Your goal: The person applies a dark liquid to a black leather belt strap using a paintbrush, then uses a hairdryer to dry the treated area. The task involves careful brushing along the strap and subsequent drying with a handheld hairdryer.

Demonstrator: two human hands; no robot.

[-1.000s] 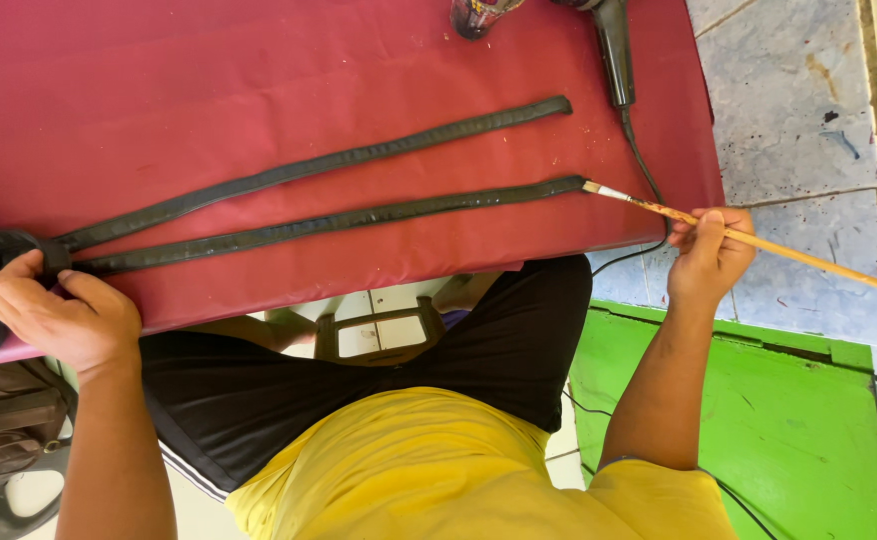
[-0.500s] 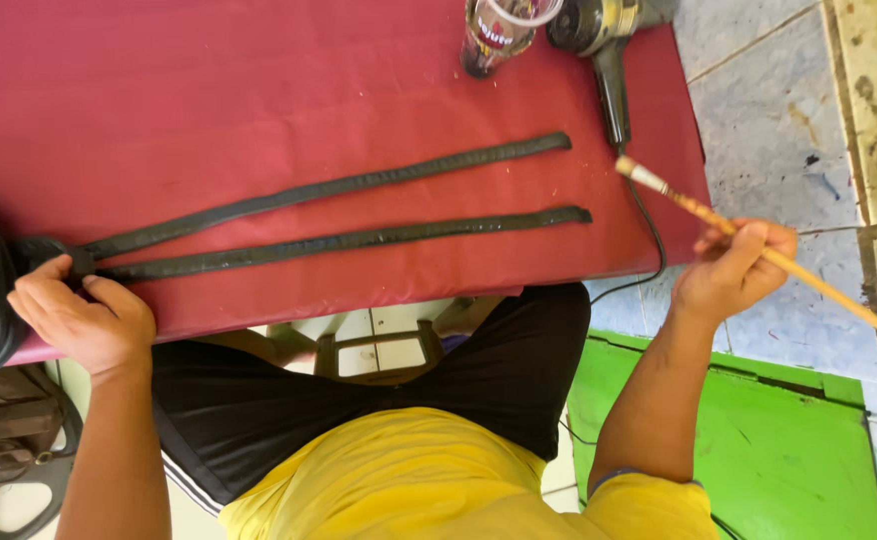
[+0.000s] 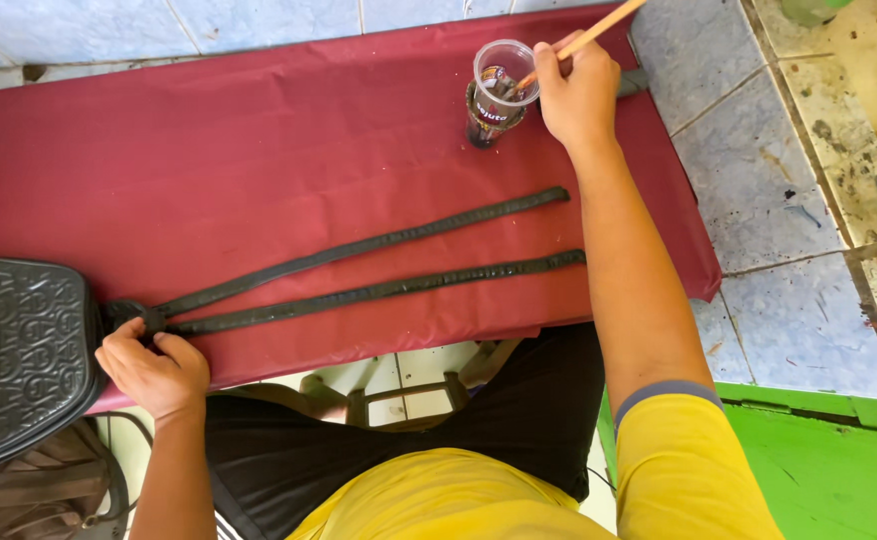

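Head view: the right hand (image 3: 579, 95) reaches to the far side of the red worktop (image 3: 259, 150), its fingers closed around a thin wooden brush handle (image 3: 599, 30) whose lower end dips into a clear plastic cup (image 3: 499, 90); the brush tip looks to be inside the cup, though the rim hides it. The left hand (image 3: 154, 370) rests at the near left edge, fingers curled and pressing down where 2 dark straps (image 3: 379, 265) meet a black embossed bag (image 3: 19, 350). The straps lie flat across the worktop, spreading slightly apart toward the right, well short of the cup. The bag hangs partly over the worktop's left end. Grey tiled floor (image 3: 789, 200) lies beyond.
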